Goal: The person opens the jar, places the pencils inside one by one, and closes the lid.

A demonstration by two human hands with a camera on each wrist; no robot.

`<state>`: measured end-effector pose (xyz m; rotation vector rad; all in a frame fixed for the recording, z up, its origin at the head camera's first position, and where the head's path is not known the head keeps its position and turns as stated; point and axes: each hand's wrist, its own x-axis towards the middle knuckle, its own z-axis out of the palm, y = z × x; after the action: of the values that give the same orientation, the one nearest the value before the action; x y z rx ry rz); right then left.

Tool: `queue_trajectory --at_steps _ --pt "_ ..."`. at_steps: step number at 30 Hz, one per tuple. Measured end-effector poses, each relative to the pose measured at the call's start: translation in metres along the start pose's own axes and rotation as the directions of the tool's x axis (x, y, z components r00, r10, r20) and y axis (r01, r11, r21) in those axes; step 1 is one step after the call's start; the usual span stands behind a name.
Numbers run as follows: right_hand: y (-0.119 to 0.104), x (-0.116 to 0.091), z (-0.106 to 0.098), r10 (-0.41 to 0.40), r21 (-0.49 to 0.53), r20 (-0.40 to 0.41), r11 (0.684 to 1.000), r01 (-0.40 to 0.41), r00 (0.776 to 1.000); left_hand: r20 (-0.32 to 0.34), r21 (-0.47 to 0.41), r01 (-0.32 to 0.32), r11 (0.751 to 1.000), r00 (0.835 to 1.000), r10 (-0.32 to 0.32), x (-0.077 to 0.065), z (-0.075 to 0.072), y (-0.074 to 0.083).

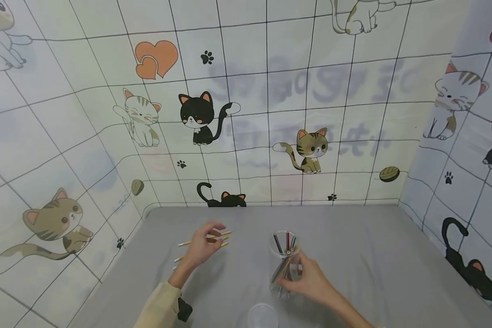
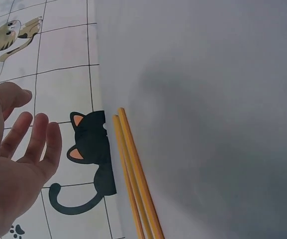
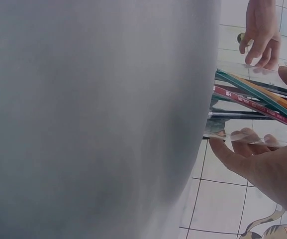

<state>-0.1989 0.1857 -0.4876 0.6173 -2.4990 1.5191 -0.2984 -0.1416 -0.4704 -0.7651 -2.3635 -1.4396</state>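
Note:
My right hand (image 1: 305, 278) grips a clear plastic cup (image 1: 284, 262) that stands on the grey table, thumb on one side and fingers round the other. Inside the cup lean several pencils; a red pencil (image 3: 252, 105) and a green pencil (image 3: 257, 92) show through its wall in the right wrist view. To the left, my left hand (image 1: 202, 246) hovers over several yellow pencils (image 1: 185, 243) with pale ends, its fingers loosely bent and holding nothing. Those yellow pencils (image 2: 137, 174) lie side by side past its fingertips in the left wrist view.
A round clear lid-like piece (image 1: 263, 316) lies at the near side, in front of the cup. The grey tabletop (image 1: 352, 255) runs back to a wall cloth (image 1: 246, 150) printed with cats and grid lines, which also closes both sides.

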Motion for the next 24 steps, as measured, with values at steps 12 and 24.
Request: queue_trajectory --at_steps 12,24 --pt "-0.002 0.000 0.000 -0.008 0.016 0.011 1.000 0.008 1.000 0.017 -0.020 0.084 0.996 0.996 -0.083 -0.002 0.003 -0.015" --pt "-0.004 -0.001 0.000 0.003 0.000 0.003 1.000 -0.003 1.000 -0.029 -0.039 0.070 0.997 0.997 -0.071 -0.012 0.000 -0.039"
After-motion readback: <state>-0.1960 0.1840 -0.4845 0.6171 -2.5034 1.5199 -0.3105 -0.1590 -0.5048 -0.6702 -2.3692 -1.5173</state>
